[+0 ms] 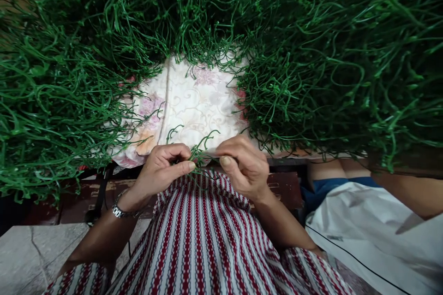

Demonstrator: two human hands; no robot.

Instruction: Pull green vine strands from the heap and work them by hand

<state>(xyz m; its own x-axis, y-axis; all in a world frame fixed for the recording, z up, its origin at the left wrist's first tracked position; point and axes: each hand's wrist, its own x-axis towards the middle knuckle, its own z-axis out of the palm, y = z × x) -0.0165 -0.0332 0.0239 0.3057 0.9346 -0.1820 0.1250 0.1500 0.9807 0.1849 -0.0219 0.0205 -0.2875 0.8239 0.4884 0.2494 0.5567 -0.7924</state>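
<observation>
My left hand [165,166] and my right hand [239,162] meet just above my lap, both closed in a pinch on a thin green stem [200,150] that curls up between them. A metal watch [119,209] sits on my left wrist. Under the hands lies my red-and-white striped garment [204,239]. Huge heaps of the same green stems [321,69] surround the hands on the left, the top and the right.
A floral cloth [190,106] shows between the heaps, in front of my hands. Another person in white fabric [367,230] sits at the right, an arm [411,191] reaching in. A grey stone slab [34,253] lies at lower left.
</observation>
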